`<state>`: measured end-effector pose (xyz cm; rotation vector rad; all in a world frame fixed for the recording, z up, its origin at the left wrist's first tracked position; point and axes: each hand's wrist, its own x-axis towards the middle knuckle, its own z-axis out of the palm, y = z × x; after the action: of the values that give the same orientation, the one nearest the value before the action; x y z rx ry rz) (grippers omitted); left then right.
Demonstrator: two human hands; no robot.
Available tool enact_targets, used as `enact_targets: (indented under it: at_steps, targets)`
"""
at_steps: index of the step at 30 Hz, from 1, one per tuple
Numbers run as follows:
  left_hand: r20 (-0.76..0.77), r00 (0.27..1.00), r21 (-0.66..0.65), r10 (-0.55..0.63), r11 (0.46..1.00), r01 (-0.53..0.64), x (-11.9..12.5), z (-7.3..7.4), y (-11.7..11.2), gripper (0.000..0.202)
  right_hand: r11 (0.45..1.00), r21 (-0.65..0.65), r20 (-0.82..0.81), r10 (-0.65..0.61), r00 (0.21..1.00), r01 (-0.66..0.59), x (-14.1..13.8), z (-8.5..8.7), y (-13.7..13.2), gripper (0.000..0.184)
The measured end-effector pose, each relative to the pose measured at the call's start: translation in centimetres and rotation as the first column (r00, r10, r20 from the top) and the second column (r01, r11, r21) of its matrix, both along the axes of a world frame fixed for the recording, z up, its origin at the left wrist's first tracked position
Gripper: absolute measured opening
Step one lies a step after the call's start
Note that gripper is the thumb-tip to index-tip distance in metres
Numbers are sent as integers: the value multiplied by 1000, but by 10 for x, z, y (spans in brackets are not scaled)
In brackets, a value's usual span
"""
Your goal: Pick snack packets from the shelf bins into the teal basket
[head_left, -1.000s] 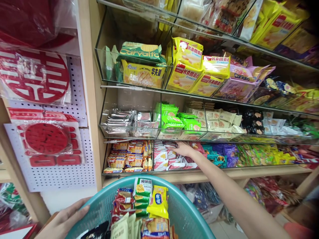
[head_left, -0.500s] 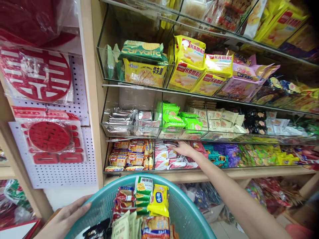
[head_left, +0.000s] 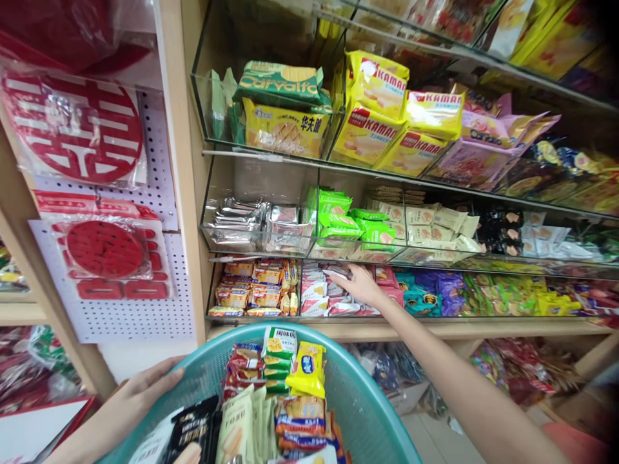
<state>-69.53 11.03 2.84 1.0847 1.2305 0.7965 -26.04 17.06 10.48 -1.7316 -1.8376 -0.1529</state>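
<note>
My left hand (head_left: 147, 390) grips the left rim of a teal plastic basket (head_left: 382, 399), its fingers along the outer edge. Inside stand rows of wrapped snacks: a yellow packet (head_left: 308, 368), green-and-white packets (head_left: 279, 348), cream packets (head_left: 236, 425), black packets (head_left: 193, 425) and orange-and-blue packets (head_left: 302, 415). My right hand (head_left: 360, 285) is stretched into the lowest shelf bin, over white-and-red snack packets (head_left: 316, 290). Its fingers look apart, and I see no packet held between them; the fingertips touch or hover just above the packets.
Clear-fronted shelves rise above, with silver packets (head_left: 242, 219), green packets (head_left: 333, 216) and yellow KAMAN packs (head_left: 370, 132). Orange packets (head_left: 265, 283) fill the bin to the left. Red paper decorations (head_left: 106, 248) hang on a white pegboard (head_left: 130, 322). A wooden shelf edge (head_left: 425, 327) runs behind the basket.
My right hand has lifted slightly and drawn back from among the white-and-red packets, showing more of its fingers. The view has shifted a little, and more of the basket's near packets show.
</note>
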Motion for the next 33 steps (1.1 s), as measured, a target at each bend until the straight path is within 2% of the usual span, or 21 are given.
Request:
enact_targets:
  at_steps: [3,7,10,14,16,18,20,23,27,33]
  targets:
    - [80,992,-56,-94,994,98,3,7,-8,59,1000,5,-12,-6,1000,6,1,-4,-21,55]
    - [83,991,-57,-108,992,113,8,15,-14,58,999,40,13,37,999,-37,4,-7,-59,52]
    - [90,987,-44,-135,989,139,10,18,-16,57,995,53,41,83,996,-85,-6,-3,-98,49]
    - [74,988,-29,-137,990,140,10,19,-17,57,971,-37,-7,235,972,-235,-44,1,-152,43]
    - [75,989,-30,-125,991,127,10,19,-17,57,927,-141,-63,341,938,-346,-68,1,-174,42]
    - [92,989,-40,-120,992,124,10,19,-19,58,857,-247,-114,437,892,-451,-90,0,-190,44]
    - [113,986,-47,-119,991,125,9,19,-20,59,790,-323,-145,502,853,-520,-106,-2,-200,47]
    - [129,984,-41,-121,991,128,7,16,-22,57,740,-388,-168,530,831,-550,-120,-3,-206,49]
    - [151,979,-34,-134,990,141,5,14,-23,53,716,-431,-170,534,828,-550,-130,-4,-206,45]
    - [132,981,-34,-143,988,149,6,19,-23,52,723,-420,-134,548,825,-549,-138,-9,-207,43]
